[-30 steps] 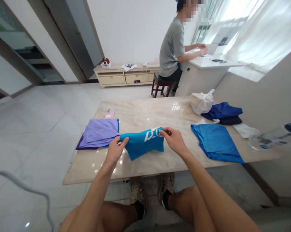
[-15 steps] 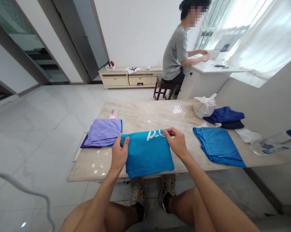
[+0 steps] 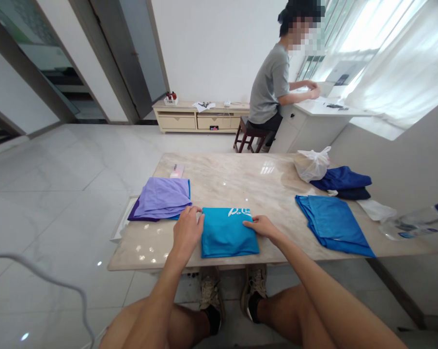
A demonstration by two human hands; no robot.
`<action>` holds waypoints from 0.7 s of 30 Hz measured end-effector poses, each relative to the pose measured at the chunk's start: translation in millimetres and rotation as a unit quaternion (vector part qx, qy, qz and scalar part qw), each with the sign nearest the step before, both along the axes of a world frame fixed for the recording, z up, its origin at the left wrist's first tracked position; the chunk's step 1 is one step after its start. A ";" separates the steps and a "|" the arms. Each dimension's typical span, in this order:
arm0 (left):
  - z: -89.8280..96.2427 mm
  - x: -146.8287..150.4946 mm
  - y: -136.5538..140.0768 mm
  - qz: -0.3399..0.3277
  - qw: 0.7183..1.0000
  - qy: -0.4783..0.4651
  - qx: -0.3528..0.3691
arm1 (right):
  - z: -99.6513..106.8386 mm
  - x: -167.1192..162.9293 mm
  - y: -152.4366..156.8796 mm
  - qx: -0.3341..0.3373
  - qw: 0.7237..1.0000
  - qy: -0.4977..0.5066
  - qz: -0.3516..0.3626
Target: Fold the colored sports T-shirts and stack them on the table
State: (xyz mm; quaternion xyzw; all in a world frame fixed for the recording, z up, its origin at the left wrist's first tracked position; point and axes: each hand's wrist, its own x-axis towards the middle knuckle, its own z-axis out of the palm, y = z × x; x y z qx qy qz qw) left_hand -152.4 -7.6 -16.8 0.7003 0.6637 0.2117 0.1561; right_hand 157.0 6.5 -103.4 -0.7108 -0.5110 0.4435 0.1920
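A folded blue shirt (image 3: pixel 226 237) with white lettering along its far edge lies flat near the front of the marble-topped table (image 3: pixel 219 182). At its left edge is my left hand (image 3: pixel 187 231), thumb and fingers apart, the thumb by the cloth. My right hand (image 3: pixel 265 227) pinches the right edge, thumb on top and other fingers partly hidden. To the left lies a folded lilac and purple garment (image 3: pixel 163 198), close to my left fingers. A second folded blue garment (image 3: pixel 331 223) lies to the right.
At the back right are a white plastic bag (image 3: pixel 311 165), dark blue clothing (image 3: pixel 344 179) and a clear bottle (image 3: pixel 413 224). A small pink box (image 3: pixel 177 170) lies back left. Beyond the table, a person (image 3: pixel 272 82) sits on a stool at a white desk (image 3: pixel 320 107).
The folded blue shirt has come down from my raised hands onto the table. My left hand has loosened from its corner; my right hand has slid down to its side edge. The view has shifted slightly.
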 end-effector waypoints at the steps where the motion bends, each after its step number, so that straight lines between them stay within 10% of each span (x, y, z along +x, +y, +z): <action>1: 0.5 -1.8 0.5 0.001 1.000 -0.012 0.002 | 0.6 -4.6 -1.0 0.006 1.000 0.005 0.009; 10: 18.5 -42.8 9.4 0.101 0.967 -0.203 0.115 | 58.8 -42.5 -6.4 0.117 0.988 0.070 0.070; 17: 56.1 -92.6 6.4 0.294 0.690 -0.550 0.366 | 166.3 -88.2 30.2 0.165 0.985 0.034 0.032; 21: 55.8 -116.0 0.1 0.343 0.602 -0.624 0.362 | 231.5 -132.3 65.8 0.194 0.975 0.105 0.037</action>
